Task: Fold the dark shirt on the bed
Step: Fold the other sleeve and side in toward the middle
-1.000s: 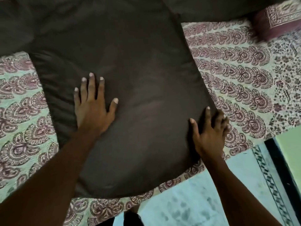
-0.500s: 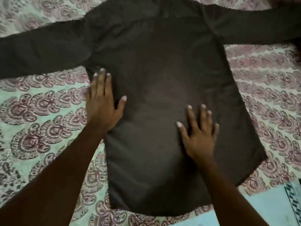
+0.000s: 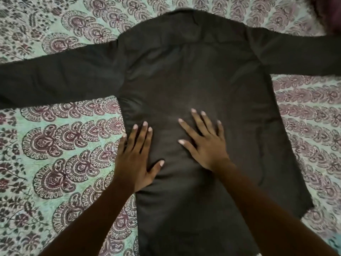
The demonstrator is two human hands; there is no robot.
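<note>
The dark shirt (image 3: 203,80) lies flat and back-up on the bed, collar at the far end, both long sleeves stretched out to the left and right. My left hand (image 3: 135,159) rests flat with straight fingers on the shirt's left side edge, partly over the bedsheet. My right hand (image 3: 204,143) presses flat on the middle of the shirt's back, fingers spread. Neither hand grips the cloth. The sleeve cuffs run out of view.
The bed is covered by a pale green bedsheet (image 3: 55,154) with maroon paisley print, showing on both sides of the shirt. A dark maroon cushion (image 3: 330,10) sits at the far right corner.
The view has shifted up the bed, so the whole shirt with collar now shows. My right hand slid from the hem's right corner onto the middle of the back; my left stays near the left edge.
</note>
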